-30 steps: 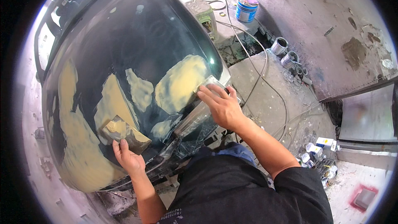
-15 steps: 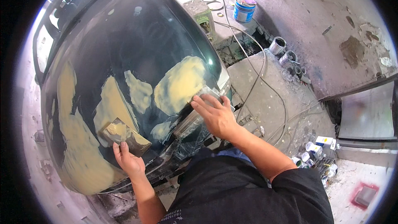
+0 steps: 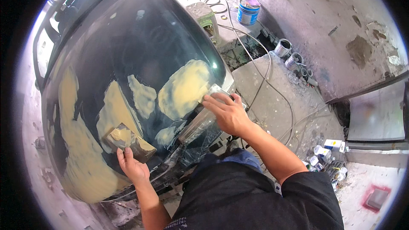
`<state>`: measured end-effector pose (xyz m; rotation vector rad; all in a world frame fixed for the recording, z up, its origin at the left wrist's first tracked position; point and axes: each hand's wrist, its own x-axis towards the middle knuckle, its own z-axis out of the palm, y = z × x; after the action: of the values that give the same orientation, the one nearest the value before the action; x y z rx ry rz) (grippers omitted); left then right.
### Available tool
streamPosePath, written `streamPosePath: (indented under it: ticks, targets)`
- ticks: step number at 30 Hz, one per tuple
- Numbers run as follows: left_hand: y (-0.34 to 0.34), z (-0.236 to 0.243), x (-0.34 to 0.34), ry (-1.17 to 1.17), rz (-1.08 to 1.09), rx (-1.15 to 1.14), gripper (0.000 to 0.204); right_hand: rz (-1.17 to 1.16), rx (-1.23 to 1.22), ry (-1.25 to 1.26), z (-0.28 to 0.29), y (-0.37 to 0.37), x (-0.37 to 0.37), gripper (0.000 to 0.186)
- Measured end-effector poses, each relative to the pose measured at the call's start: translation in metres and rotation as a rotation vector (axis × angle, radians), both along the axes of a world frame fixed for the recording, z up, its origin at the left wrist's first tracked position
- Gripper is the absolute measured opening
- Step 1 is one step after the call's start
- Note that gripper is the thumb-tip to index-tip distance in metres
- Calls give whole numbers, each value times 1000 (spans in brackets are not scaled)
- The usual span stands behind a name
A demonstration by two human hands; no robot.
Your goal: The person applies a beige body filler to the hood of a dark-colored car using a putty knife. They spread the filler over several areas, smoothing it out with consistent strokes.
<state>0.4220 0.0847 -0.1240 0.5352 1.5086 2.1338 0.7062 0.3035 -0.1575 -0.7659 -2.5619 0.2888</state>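
A dark car hood [image 3: 140,38] fills the left and middle, smeared with several pale yellow putty patches [image 3: 185,89]. My left hand [image 3: 135,169] grips the lower edge of a flat putty board [image 3: 145,146], which carries a dab of the same yellow putty and is tilted over the hood. My right hand [image 3: 232,116] is closed on a flat, light grey putty spreader [image 3: 216,89]. The spreader lies at the right edge of the largest round patch, near the hood's corner; my fingers cover part of it. Just below that hand is the car's headlight [image 3: 198,124].
A blue paint bucket [image 3: 248,12] stands at the back, beside a looping grey hose [image 3: 268,76]. Open metal cans [image 3: 283,47] line the wall's foot. Small cans and boxes [image 3: 335,145] sit at the right. A loose grey panel [image 3: 377,113] leans at far right.
My right hand and the spreader have shifted slightly right, toward the hood's edge, baring more of the round patch's right side. The left hand and board stay nearly still.
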Motion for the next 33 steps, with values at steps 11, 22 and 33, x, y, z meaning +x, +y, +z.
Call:
streamPosePath:
  ticks: [11, 22, 33]
  targets:
    - [-1, -2, -2, -7, -10, 29, 31, -15, 53, -4, 10, 30, 2, 57]
    - [-4, -2, -2, -3, -38, 34, 32, -282, -431, 209, 40, 7, -4, 54]
    - [-7, -9, -7, -29, -33, 27, 33, -210, -252, 118, 14, -68, -49, 54]
